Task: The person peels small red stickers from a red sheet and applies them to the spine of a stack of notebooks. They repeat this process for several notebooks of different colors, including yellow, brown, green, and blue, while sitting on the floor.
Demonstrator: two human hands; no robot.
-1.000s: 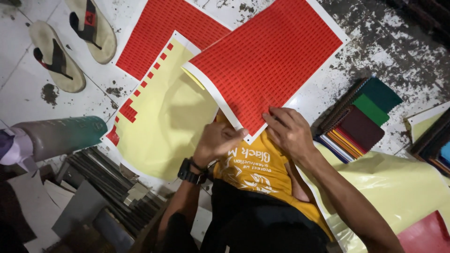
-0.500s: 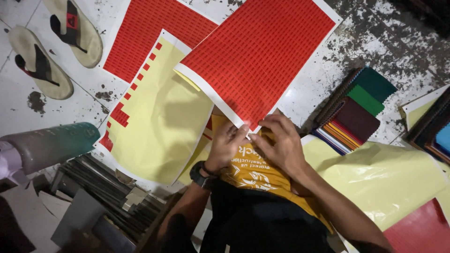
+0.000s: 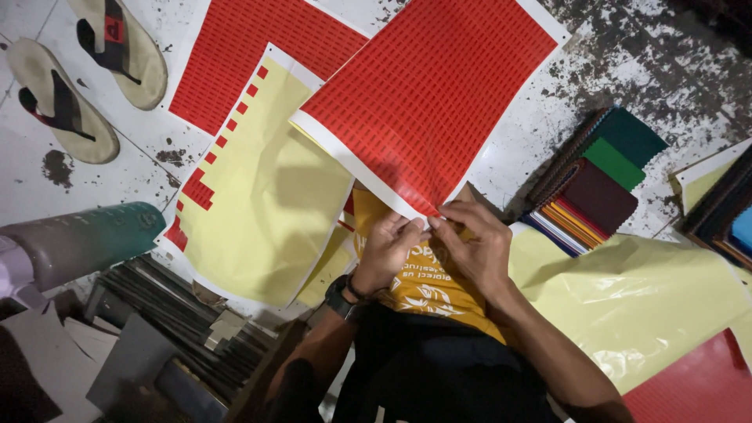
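Starting at nine o'clock, a grey-green roll [image 3: 78,243] lies across the floor's edge, and above it at about ten o'clock a pair of sandals [image 3: 86,74] sits parked on the pale tiled floor [image 3: 141,184], out of the way of the sheets. Next to them, toward eleven o'clock, a flat red sticker sheet [image 3: 258,55] lies spread on the floor, partly covered by a yellow backing sheet [image 3: 266,196] that keeps only a stepped row of small red rectangles along its left edge; most of its stickers seem to have been taken off, which would explain why it is laid aside under the others.

At the centre, the red grid sheet [image 3: 431,102] stretches from twelve o'clock down toward the person's lap, its near corner pulled close so both hands can work at it. The left hand [image 3: 388,251] is pinched shut on that corner from the left, and the right hand [image 3: 474,247] closes on the same white edge from the right, fingertips meeting, likely to steady the sheet while picking at a small piece. A yellow garment with printing lies beneath them.

At three o'clock a stack of coloured notebooks [image 3: 595,184] rests on the floor, and at four o'clock a loose yellow sheet [image 3: 650,305] drapes beside the right arm.
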